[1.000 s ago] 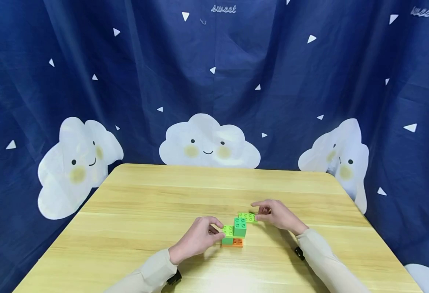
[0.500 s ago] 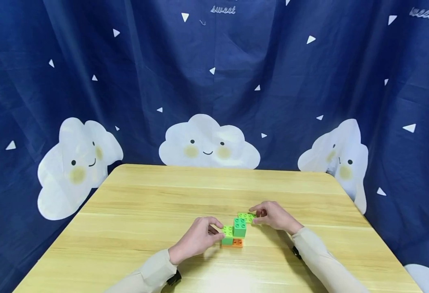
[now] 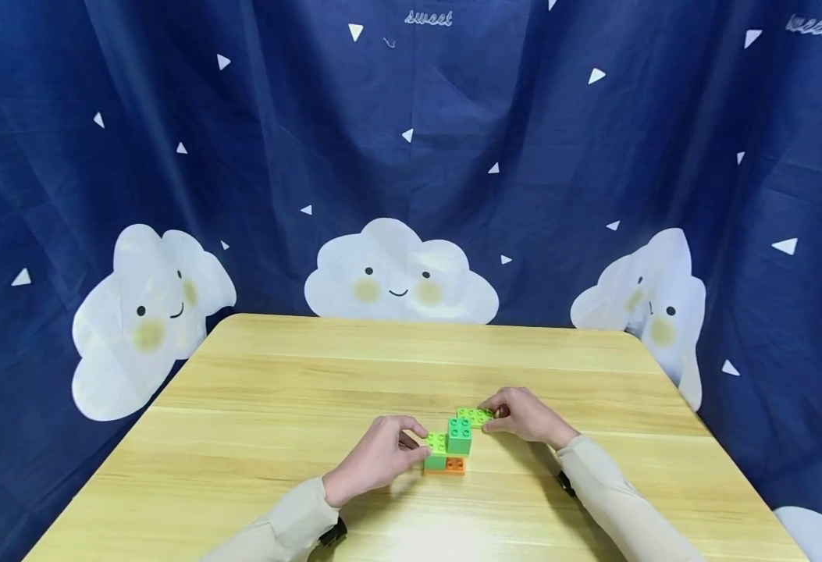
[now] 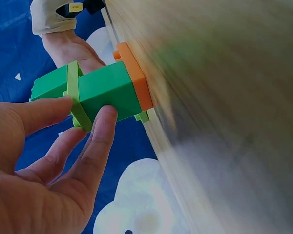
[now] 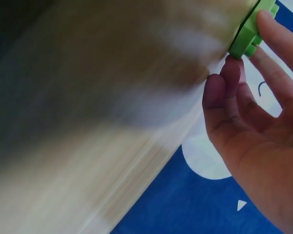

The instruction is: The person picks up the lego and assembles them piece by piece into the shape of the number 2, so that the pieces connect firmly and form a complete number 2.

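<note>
A small stack of toy building bricks stands on the table. At its base is an orange plate brick (image 3: 456,466); a green block (image 4: 110,90) rests on its left part. Over that lies a lime plate brick (image 3: 436,443), with an upper green block (image 3: 460,437) on its right end. My left hand (image 3: 375,457) holds the stack from the left, fingers against the lime plate and lower green block. Just behind the stack, a separate lime plate brick (image 3: 470,417) lies on the table. My right hand (image 3: 526,417) pinches its right end between thumb and fingers.
The wooden table (image 3: 277,390) reaches back to a dark blue curtain (image 3: 411,179) with white clouds and triangles. Dark wrist bands (image 3: 333,533) sit at both sleeves.
My right hand has moved slightly left and its fingers have closed onto the right end of the separate lime plate brick. The left hand and the stack have stayed in place.
</note>
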A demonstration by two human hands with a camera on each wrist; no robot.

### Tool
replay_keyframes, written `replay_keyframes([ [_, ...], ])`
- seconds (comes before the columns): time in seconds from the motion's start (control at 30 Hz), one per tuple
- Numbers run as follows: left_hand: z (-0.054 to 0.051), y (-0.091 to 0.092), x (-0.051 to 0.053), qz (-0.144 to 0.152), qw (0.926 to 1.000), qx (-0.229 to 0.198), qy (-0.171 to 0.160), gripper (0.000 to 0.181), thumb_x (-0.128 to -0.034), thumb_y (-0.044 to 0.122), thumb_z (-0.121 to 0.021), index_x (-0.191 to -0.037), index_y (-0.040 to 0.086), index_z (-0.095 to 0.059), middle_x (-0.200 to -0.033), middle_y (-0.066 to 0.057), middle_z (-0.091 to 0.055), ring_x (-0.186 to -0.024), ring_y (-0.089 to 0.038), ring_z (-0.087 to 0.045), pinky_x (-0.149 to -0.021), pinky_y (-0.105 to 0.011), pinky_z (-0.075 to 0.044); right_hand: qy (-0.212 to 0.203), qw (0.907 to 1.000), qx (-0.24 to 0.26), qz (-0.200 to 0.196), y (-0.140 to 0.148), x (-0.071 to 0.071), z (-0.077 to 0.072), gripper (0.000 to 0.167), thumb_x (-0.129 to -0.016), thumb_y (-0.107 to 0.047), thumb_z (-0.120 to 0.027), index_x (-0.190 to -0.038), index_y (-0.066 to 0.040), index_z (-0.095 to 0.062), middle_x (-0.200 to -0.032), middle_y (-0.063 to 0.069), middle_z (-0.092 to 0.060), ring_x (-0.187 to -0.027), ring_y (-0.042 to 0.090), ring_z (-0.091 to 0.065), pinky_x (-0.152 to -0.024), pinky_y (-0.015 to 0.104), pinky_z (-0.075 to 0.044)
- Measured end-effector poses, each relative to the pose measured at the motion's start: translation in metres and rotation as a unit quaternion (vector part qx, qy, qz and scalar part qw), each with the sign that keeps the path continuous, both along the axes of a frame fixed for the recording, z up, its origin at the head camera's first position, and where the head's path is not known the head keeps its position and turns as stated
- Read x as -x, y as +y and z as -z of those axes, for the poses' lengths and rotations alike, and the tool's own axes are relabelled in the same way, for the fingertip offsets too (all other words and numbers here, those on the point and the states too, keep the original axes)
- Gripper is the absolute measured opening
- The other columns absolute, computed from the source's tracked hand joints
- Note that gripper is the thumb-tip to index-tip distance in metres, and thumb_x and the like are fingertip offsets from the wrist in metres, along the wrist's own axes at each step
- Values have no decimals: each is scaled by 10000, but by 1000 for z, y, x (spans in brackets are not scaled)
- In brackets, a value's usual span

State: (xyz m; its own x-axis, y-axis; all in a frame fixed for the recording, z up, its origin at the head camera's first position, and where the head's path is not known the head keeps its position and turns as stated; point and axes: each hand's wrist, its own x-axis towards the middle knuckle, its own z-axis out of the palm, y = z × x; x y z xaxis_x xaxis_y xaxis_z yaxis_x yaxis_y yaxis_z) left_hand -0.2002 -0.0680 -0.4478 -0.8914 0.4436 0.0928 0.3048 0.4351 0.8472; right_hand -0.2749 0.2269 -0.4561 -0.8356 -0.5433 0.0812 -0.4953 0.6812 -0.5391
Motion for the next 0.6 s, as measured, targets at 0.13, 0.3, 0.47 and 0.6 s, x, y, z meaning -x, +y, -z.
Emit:
replay_keyframes([
  [0.13, -1, 0, -1, 2, 10000, -51, -85, 204, -904, 134, -775, -1064, 25, -711, -1051, -124, -742, -844, -159, -729, -721, -229, -606, -22, 10000, 70, -32, 0, -1, -1, 350, -894, -180, -800, -1180, 14, -743, -841, -22, -650, -707, 73, -489, -601, 216, -411],
  [0.3, -3, 0, -2, 51, 9998, -131, -136, 227, -902, 127, -771, -1089, 19, -699, -1103, -138, -730, -868, -174, -735, -728, -232, -610, -67, 9997, 219, 55, 3, -5, -3, 325, -939, -190, -752, -1207, -6, -735, -829, -31, -615, -702, 77, -488, -588, 218, -407],
  [0.47, -4, 0, -1, 85, 9999, -110, -47, 240, -898, 132, -762, -1097, 16, -696, -1108, -127, -730, -864, -153, -737, -730, -218, -603, -131, 9991, 356, 193, 5, -11, -4, 357, -966, -224, -722, -1255, -13, -710, -837, -23, -576, -712, 87, -492, -601, 218, -416],
  [0.6, -2, -1, 1, 86, 9999, -54, -15, 278, -886, 167, -779, -1107, 22, -695, -1101, -113, -730, -856, -127, -730, -728, -214, -598, -73, 9983, 550, 189, 7, -17, -11, 365, -971, -223, -718, -1258, 3, -703, -899, -2, -616, -752, 99, -540, -629, 213, -476],
])
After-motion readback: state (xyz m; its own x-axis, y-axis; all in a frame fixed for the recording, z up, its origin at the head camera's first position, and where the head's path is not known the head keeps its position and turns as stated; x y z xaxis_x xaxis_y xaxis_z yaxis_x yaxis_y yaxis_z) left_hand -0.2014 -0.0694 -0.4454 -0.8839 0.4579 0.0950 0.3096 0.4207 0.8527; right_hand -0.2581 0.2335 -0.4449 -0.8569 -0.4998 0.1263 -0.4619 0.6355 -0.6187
